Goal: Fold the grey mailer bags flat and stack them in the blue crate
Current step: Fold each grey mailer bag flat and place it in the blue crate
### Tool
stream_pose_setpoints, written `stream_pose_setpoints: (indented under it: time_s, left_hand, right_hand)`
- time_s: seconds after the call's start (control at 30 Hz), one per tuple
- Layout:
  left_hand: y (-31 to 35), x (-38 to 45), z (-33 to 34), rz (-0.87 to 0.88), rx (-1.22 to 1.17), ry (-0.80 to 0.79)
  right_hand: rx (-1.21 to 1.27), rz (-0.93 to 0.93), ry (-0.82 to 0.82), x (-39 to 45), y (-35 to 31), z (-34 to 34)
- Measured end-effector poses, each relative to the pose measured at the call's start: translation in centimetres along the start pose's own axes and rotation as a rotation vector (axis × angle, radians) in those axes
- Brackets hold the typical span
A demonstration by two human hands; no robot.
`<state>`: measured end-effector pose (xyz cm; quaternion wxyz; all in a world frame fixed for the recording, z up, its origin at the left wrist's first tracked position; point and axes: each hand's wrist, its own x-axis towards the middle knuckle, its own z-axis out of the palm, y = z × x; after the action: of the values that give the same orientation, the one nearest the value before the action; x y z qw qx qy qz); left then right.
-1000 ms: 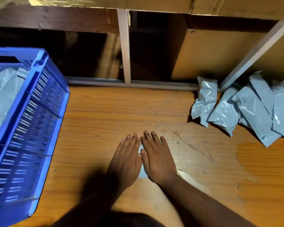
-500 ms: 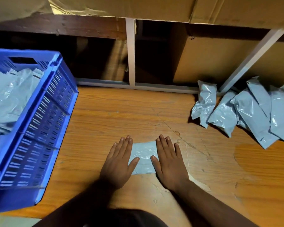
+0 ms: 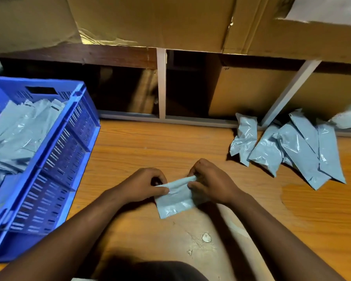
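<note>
Both hands have left their flat press on the surface (image 3: pixel 130 151) and lifted the folded mailer bag (image 3: pixel 175 197): left hand (image 3: pixel 144 184) pinches its left top corner, right hand (image 3: pixel 208 183) its right, and the bag hangs between them above the wood. It looks thin, limp, glossy grey plastic, probably light and slippery, so best held at the folded edge. More bags fill the blue crate (image 3: pixel 49 159) at left; a loose pile (image 3: pixel 292 147) waits at right
</note>
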<state>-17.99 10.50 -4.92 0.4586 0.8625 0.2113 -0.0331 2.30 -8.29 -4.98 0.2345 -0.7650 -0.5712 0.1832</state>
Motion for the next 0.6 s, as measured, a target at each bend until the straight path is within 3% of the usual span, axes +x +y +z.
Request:
stream_pose_setpoints:
  time_s: [0.07, 0.13, 0.2, 0.3, 0.5, 0.6]
  left_hand:
    - [1.0, -0.5, -0.6, 0.126, 0.07, 0.184]
    - [1.2, -0.8, -0.3, 0.317, 0.377, 0.357]
    - [0.3, -1.1, 1.3, 0.364, 0.489, 0.363]
    - [-2.4, -2.2, 4.6, 0.29, 0.471, 0.26]
    - [-2.9, -1.1, 6.1, 0.219, 0.373, 0.429]
    - [-2.2, 2.0, 6.6, 0.133, 0.434, 0.356]
  right_hand:
    - [-0.107, -0.084, 0.225, -0.8, -0.7, -0.7]
    - [-0.187, -0.088, 0.344, -1.3, -1.2, 0.0]
    - [-0.231, -0.047, 0.277, -2.0, -1.2, 2.3]
    - [-0.197, -0.046, 0.139, -4.0, -0.1, 5.4]
    - [-0.171, 0.033, 0.25, -2.3, -0.3, 5.2]
    - [-0.199, 0.112, 0.148, 1.1, -1.1, 6.9]
